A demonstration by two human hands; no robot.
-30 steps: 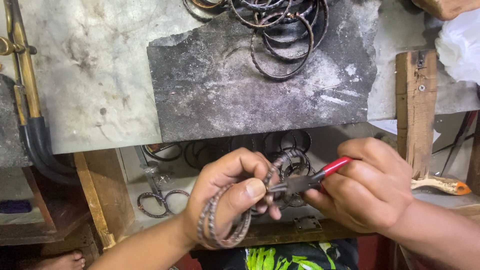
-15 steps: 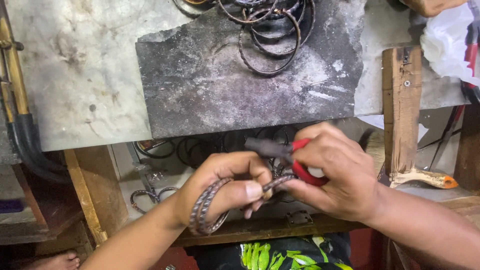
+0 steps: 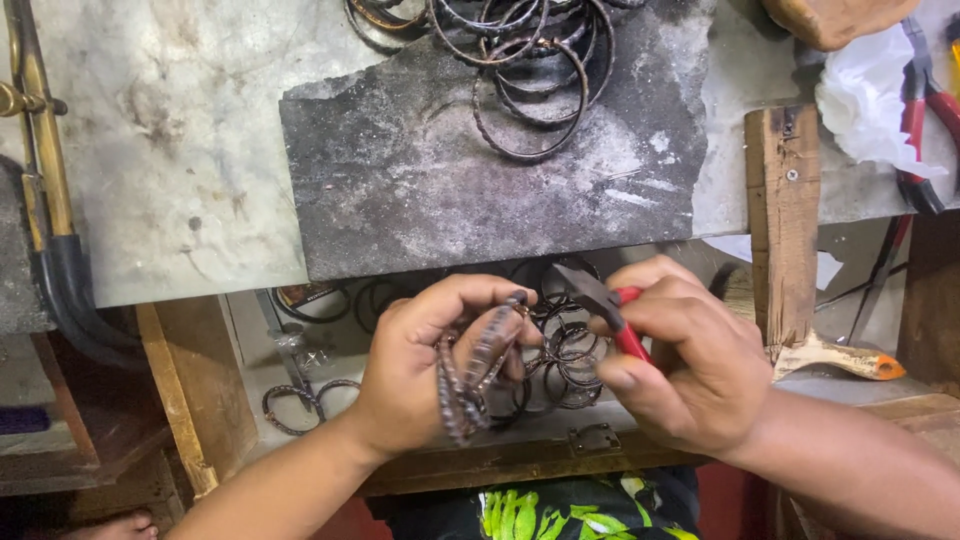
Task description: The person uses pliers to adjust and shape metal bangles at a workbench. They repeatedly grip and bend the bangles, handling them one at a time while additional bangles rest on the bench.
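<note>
Two hands work just below the front edge of the tabletop (image 3: 180, 150), over an open drawer. The left hand (image 3: 420, 375) has its fingers (image 3: 470, 295) curled tight round a bundle of dark twisted bangles (image 3: 465, 385), which hangs from the palm toward the wrist. The right hand (image 3: 690, 365) is closed on the red handles of a pair of pliers (image 3: 605, 310); the dark nose of the tool points up and left, just beside the top of the bundle, though whether it touches the metal cannot be told.

Under both hands more loose bangles (image 3: 565, 350) lie in the drawer (image 3: 250, 330), partly hidden by the fingers, and another dark ring (image 3: 300, 400) sits further left on the drawer floor. A dark scorched slab (image 3: 420, 190) covers the middle of the tabletop, and a heap of wire bangles (image 3: 520, 60) rests at its far edge. A brass torch with a black hose (image 3: 45, 200) runs down the left side. To the right stands a wooden block (image 3: 785, 220), with crumpled white paper (image 3: 865, 110) and a second red-handled tool (image 3: 920, 120) beyond it.
</note>
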